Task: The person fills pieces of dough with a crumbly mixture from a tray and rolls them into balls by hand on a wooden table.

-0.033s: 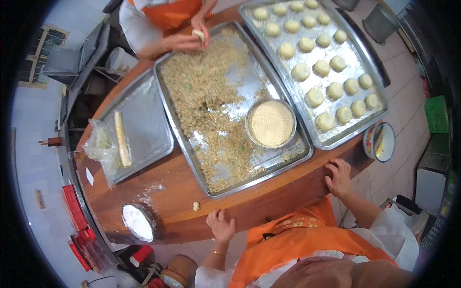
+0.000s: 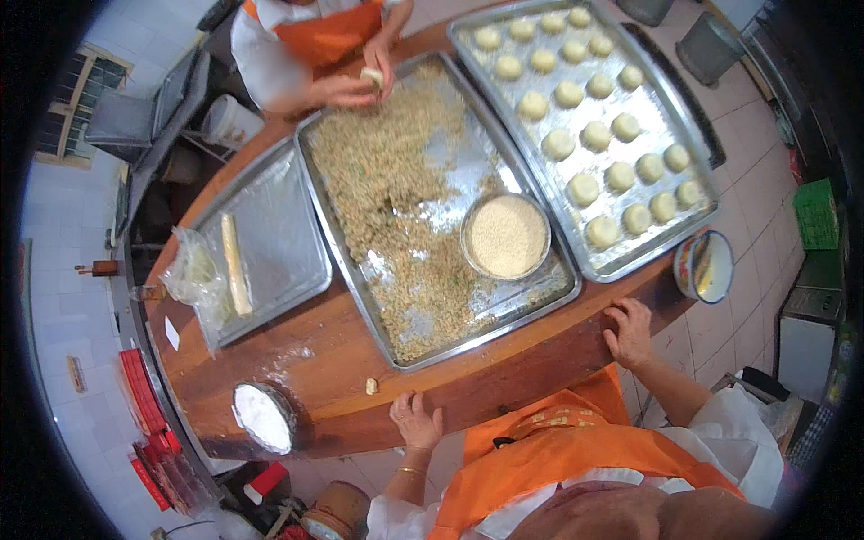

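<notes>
My left hand rests on the near edge of the wooden table, fingers apart, holding nothing. A small scrap of dough lies just beyond it. Farther right, my right hand lies on the same edge with its fingers loosely spread and nothing in them. Past my hands is a metal tray with crumbly, brownish filling spread over it. A round bowl of pale sesame-like grains sits in that tray. On the right, another metal tray bears rows of round, pale dough pieces.
Across the table, a co-worker's hands hold a round dough piece. A tray at left carries a dough roll and a plastic bag. A bowl of white flour and a patterned bowl stand near the table's edge.
The whole view has shifted slightly. Both my hands stay on the table edge, and the co-worker still holds the dough piece.
</notes>
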